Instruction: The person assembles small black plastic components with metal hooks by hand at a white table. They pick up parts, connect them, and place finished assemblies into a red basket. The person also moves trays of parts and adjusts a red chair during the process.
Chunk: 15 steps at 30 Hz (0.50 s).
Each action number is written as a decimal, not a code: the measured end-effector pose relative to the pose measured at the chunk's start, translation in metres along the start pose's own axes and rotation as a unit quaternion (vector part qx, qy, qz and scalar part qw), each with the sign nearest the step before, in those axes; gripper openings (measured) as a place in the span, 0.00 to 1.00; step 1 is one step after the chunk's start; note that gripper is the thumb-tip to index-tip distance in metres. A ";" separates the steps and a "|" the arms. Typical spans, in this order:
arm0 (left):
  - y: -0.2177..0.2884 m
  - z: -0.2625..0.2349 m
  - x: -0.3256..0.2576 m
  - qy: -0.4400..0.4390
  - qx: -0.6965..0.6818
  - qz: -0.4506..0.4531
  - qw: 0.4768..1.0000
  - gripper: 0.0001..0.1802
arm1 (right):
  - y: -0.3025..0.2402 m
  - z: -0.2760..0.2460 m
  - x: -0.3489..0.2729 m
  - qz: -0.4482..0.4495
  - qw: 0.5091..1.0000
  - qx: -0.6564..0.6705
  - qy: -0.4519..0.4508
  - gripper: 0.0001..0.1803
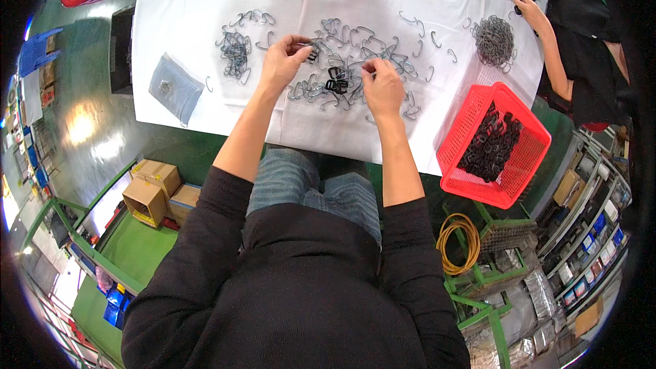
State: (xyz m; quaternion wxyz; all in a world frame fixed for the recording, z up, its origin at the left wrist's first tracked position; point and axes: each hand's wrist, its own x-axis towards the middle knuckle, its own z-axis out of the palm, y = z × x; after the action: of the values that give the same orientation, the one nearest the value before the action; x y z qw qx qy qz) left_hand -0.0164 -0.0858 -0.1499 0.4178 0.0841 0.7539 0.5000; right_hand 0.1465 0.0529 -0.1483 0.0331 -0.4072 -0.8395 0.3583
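My left hand is over the white-covered table with thumb and fingers pinched on a small black plastic buckle. My right hand is also closed in a pinch at the edge of a loose spread of bent metal wire hooks; whatever lies between its fingertips is too small to make out. Between the hands, a few black plastic buckles lie together among the hooks. A denser heap of wire hooks sits left of my left hand.
A red plastic basket with many black pieces stands at the table's right edge. Beyond it is a round pile of hooks. A clear plastic bag lies at left. Another person's hand works at the far right.
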 end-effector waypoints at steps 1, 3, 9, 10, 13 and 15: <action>0.001 -0.004 0.001 0.017 0.068 0.008 0.998 0.09 | -0.003 0.002 0.002 -0.019 1.000 -0.016 -0.018 0.08; 0.000 -0.012 -0.001 -0.068 -0.086 -0.048 0.993 0.08 | -0.012 0.010 0.007 -0.067 0.995 -0.057 -0.044 0.11; -0.016 0.000 -0.016 -0.064 -0.177 -0.188 0.964 0.08 | -0.027 0.032 0.019 -0.123 0.963 -0.211 -0.113 0.14; -0.020 0.012 -0.020 -0.031 -0.063 -0.158 0.985 0.09 | -0.026 0.032 0.021 -0.096 0.966 -0.197 -0.136 0.13; -0.029 0.039 -0.037 0.002 0.277 0.027 0.960 0.10 | -0.017 0.022 0.028 -0.024 0.973 -0.131 -0.190 0.11; -0.029 0.048 -0.039 -0.021 0.283 0.021 0.959 0.11 | -0.008 0.009 0.029 0.013 0.978 -0.051 -0.203 0.10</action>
State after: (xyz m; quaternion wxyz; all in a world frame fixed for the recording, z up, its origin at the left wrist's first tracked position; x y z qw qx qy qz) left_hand 0.0508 -0.0886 -0.1602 0.3818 0.2253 0.8536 0.2735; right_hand 0.1191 0.0653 -0.1568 -0.1639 -0.3381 -0.8405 0.3904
